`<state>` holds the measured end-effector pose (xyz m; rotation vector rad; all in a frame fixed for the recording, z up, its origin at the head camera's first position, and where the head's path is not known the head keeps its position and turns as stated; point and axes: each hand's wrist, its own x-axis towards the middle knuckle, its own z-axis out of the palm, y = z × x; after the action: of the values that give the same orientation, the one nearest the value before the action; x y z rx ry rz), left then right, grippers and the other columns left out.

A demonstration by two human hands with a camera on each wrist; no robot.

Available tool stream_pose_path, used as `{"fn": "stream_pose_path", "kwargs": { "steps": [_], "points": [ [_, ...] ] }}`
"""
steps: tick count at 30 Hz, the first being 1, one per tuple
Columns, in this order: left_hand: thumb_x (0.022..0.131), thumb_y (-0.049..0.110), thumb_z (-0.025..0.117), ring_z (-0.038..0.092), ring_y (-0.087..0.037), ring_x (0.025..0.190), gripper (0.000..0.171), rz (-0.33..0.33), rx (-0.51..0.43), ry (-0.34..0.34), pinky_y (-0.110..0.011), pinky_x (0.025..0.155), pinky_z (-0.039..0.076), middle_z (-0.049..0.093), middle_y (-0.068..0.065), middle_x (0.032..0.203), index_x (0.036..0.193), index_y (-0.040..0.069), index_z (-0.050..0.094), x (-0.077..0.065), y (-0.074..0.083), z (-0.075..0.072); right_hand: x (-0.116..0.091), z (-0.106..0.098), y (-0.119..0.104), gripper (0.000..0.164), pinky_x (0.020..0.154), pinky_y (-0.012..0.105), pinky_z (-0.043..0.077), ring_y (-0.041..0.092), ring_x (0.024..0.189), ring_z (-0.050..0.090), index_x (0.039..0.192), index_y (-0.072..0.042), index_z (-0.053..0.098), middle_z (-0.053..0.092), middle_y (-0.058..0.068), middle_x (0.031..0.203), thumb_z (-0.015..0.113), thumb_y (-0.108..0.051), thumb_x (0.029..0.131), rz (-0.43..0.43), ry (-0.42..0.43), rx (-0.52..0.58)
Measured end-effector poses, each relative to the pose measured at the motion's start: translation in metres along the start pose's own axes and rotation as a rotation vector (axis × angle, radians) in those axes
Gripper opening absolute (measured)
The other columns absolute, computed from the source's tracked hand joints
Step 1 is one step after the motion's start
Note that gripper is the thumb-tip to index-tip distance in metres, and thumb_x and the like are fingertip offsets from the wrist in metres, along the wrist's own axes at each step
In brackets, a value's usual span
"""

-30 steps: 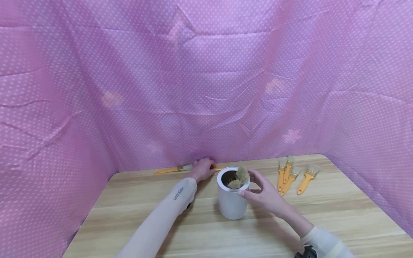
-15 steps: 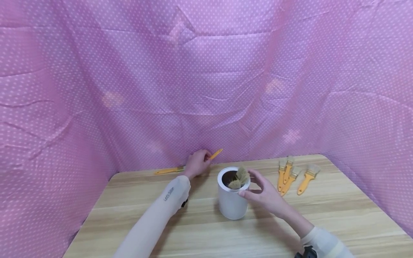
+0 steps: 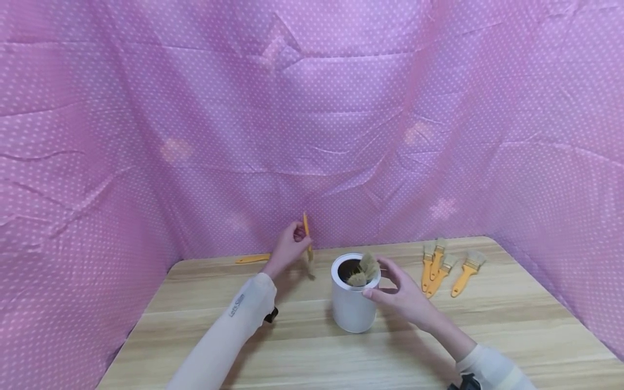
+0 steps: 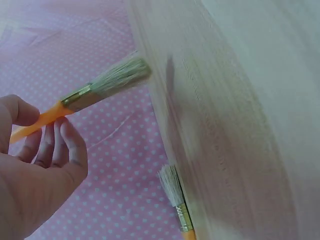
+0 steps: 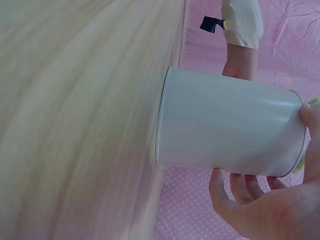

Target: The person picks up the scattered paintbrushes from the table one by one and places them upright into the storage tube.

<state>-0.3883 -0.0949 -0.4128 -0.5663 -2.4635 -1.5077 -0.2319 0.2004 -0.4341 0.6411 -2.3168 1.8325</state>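
Note:
Near the table's back edge my left hand (image 3: 288,248) pinches the yellow handle of a paintbrush (image 4: 80,97) between thumb and fingers. In the head view this brush stands nearly upright, its pale bristles (image 3: 310,265) pointing down. A white can (image 3: 353,309) stands upright at the middle of the table. My right hand (image 3: 405,297) holds it from the right, thumb at the rim and fingers curved along the side. Bristle heads (image 3: 369,266) of brushes poke out of the can; their handles are hidden inside. Behind my left wrist lies another paintbrush (image 3: 252,259), partly covered in the head view.
To the can's right, several yellow-handled paintbrushes (image 3: 437,276) lie in a loose group on the wooden table (image 3: 292,352). One broader paintbrush (image 3: 465,275) lies slightly apart from them. Pink dotted cloth (image 3: 312,135) hangs around the back and sides of the table.
My left hand has lifted a paintbrush off the back of the table, moved leftward and turned it from flat to nearly upright, bristles down. My right hand stays on the can.

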Motion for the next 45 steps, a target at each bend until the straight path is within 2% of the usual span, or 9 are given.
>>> {"fn": "stream_pose_path", "kwargs": {
  "steps": [8,12,15,21,26,30,33,37,45],
  "points": [
    [0.089,0.012,0.07,0.061,-0.024,0.1,0.022,-0.16,-0.082,0.045,-0.037,0.084,0.054,0.065,-0.007,0.106,0.108,0.008,0.059,-0.013,-0.004,-0.008,-0.001,0.0,-0.001,0.076,0.099,0.047,0.05,0.031,0.131,0.049,0.151,-0.018,0.042,0.054,0.007,0.142,0.083,-0.021,0.087,0.007,-0.001,0.0],
    [0.088,0.003,0.068,0.065,-0.027,0.099,0.021,-0.255,-0.26,0.086,-0.034,0.084,0.056,0.066,-0.012,0.106,0.108,0.004,0.061,-0.016,-0.009,-0.012,-0.001,0.0,-0.002,0.076,0.099,0.047,0.05,0.032,0.131,0.048,0.152,-0.019,0.042,0.053,0.008,0.142,0.083,-0.022,0.087,0.01,-0.002,-0.01],
    [0.089,-0.004,0.065,0.067,-0.032,0.099,0.022,-0.303,-0.413,0.119,-0.041,0.09,0.056,0.065,-0.017,0.106,0.11,-0.002,0.061,-0.016,-0.013,-0.015,-0.002,0.0,-0.003,0.076,0.099,0.047,0.05,0.035,0.131,0.048,0.152,-0.017,0.042,0.053,0.01,0.142,0.083,-0.021,0.087,0.008,-0.004,-0.009],
    [0.098,0.0,0.061,0.068,-0.03,0.098,0.018,-0.327,-0.549,0.117,-0.051,0.102,0.048,0.063,-0.022,0.111,0.114,-0.007,0.058,-0.018,-0.019,-0.02,-0.001,0.0,-0.002,0.074,0.099,0.046,0.05,0.034,0.131,0.048,0.151,-0.016,0.044,0.053,0.01,0.142,0.083,-0.021,0.087,0.01,0.002,-0.008],
    [0.102,0.008,0.061,0.067,-0.037,0.101,0.018,-0.309,-0.472,0.07,-0.045,0.095,0.053,0.064,-0.022,0.11,0.112,-0.007,0.06,-0.025,-0.015,-0.025,-0.001,0.0,-0.002,0.075,0.098,0.045,0.051,0.034,0.131,0.048,0.151,-0.016,0.043,0.053,0.011,0.142,0.083,-0.021,0.087,0.015,0.004,-0.012],
    [0.1,0.009,0.067,0.068,-0.044,0.098,0.014,-0.253,-0.296,0.034,-0.041,0.084,0.059,0.069,-0.018,0.1,0.105,-0.004,0.065,-0.031,-0.011,-0.028,0.0,-0.001,-0.002,0.076,0.098,0.046,0.051,0.036,0.132,0.048,0.151,-0.015,0.042,0.052,0.012,0.143,0.083,-0.023,0.087,0.023,0.003,-0.022],
    [0.097,0.012,0.072,0.068,-0.041,0.092,0.014,-0.228,-0.19,0.031,-0.041,0.08,0.059,0.071,-0.014,0.094,0.101,0.0,0.067,-0.035,-0.008,-0.03,0.001,-0.002,-0.002,0.077,0.098,0.046,0.051,0.035,0.132,0.047,0.152,-0.015,0.042,0.052,0.012,0.143,0.083,-0.024,0.087,0.026,0.005,-0.026],
    [0.093,0.014,0.076,0.068,-0.033,0.091,0.015,-0.254,-0.147,0.021,-0.048,0.087,0.056,0.07,-0.012,0.094,0.099,0.004,0.066,-0.043,-0.007,-0.036,0.001,-0.001,-0.001,0.077,0.099,0.047,0.05,0.035,0.133,0.047,0.152,-0.016,0.042,0.052,0.011,0.144,0.083,-0.024,0.087,0.027,0.004,-0.024],
    [0.091,0.006,0.075,0.065,-0.024,0.092,0.016,-0.201,0.023,-0.157,-0.042,0.086,0.055,0.069,-0.006,0.101,0.107,0.002,0.072,-0.06,-0.008,-0.052,0.0,0.001,0.001,0.077,0.099,0.046,0.05,0.033,0.132,0.048,0.151,-0.018,0.043,0.052,0.008,0.143,0.084,-0.025,0.086,0.037,0.015,-0.028]
  ]
}}
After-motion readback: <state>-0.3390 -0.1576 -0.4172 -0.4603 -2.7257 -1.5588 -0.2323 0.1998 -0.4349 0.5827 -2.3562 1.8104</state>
